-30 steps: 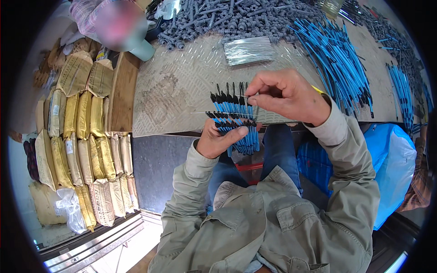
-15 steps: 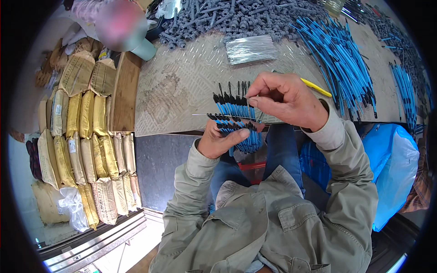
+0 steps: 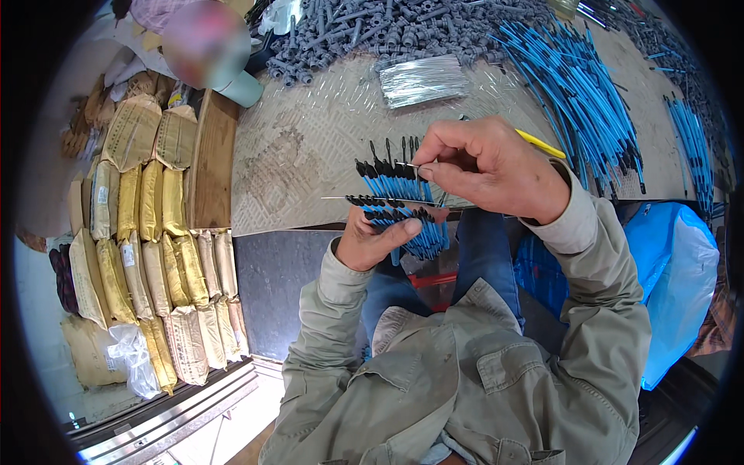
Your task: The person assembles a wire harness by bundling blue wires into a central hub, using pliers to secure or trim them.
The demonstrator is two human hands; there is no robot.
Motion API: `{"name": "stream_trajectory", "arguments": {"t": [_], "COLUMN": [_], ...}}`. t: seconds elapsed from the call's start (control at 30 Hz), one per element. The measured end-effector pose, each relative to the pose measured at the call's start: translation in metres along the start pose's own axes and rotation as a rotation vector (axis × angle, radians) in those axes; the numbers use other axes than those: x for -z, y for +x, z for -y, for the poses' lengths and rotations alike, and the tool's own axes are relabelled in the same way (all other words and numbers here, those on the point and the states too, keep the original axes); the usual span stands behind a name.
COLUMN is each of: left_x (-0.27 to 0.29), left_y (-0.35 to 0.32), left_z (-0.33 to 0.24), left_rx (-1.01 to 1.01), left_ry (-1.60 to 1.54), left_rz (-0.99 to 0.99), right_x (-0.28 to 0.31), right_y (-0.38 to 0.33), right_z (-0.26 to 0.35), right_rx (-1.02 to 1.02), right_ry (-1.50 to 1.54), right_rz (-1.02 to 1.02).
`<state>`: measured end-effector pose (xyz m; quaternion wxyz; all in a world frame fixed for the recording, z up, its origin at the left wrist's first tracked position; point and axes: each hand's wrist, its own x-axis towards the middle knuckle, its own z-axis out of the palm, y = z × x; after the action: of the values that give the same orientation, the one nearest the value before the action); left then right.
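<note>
My left hand (image 3: 370, 246) is closed around a bundle of thin blue rods (image 3: 422, 243) with black ends, held just off the table's front edge. Its thumb presses across the bundle, and black tips fan out at the far side. A long thin metal wire (image 3: 335, 198) lies crosswise along the rods and pokes out to the left. Over the right end of the bundle, my right hand (image 3: 492, 167) pinches a short, thin metal pin (image 3: 406, 163) between thumb and forefinger, close to the black tips. The pin's other end is hidden by the fingers.
Silver pins (image 3: 425, 81) lie stacked on the table, before a heap of grey plastic fittings (image 3: 387, 35). More blue rods (image 3: 577, 105) and a yellow-handled tool (image 3: 540, 144) are at right. Brown packages (image 3: 128, 198) stand left, beside a wooden board (image 3: 212, 163). A blue bag (image 3: 670, 287) hangs right.
My right hand has shifted slightly left and up at the black tips, and the metal pin in its fingers now shows more. The left hand keeps its hold on the bundle.
</note>
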<state>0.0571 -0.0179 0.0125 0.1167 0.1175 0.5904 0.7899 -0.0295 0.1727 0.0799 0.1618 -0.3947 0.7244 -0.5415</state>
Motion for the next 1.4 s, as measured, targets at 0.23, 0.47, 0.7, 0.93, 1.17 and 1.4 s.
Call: {"name": "stream_trajectory", "arguments": {"t": [0.23, 0.47, 0.7, 0.93, 1.17, 1.4], "left_x": [0.0, 0.003, 0.002, 0.006, 0.005, 0.001], "left_y": [-0.002, 0.0, -0.004, -0.002, -0.001, -0.003], "left_z": [-0.001, -0.001, 0.002, 0.0, -0.002, -0.002], "left_rx": [0.007, 0.016, 0.014, -0.002, -0.008, -0.003], "left_ry": [0.01, 0.029, -0.022, 0.002, 0.042, -0.027], "left_rz": [-0.016, 0.025, 0.007, 0.054, 0.053, 0.026], "right_x": [-0.001, -0.004, -0.012, -0.019, -0.011, -0.005], "right_y": [0.001, 0.001, 0.004, 0.001, 0.007, 0.01], "right_z": [-0.003, -0.013, -0.017, -0.014, -0.002, 0.011], "right_rx": [0.077, 0.084, -0.031, 0.0, 0.014, 0.079], "right_ry": [-0.092, 0.073, 0.266, 0.284, 0.093, -0.131], "right_rz": [-0.004, -0.03, 0.068, -0.009, 0.037, 0.064]}}
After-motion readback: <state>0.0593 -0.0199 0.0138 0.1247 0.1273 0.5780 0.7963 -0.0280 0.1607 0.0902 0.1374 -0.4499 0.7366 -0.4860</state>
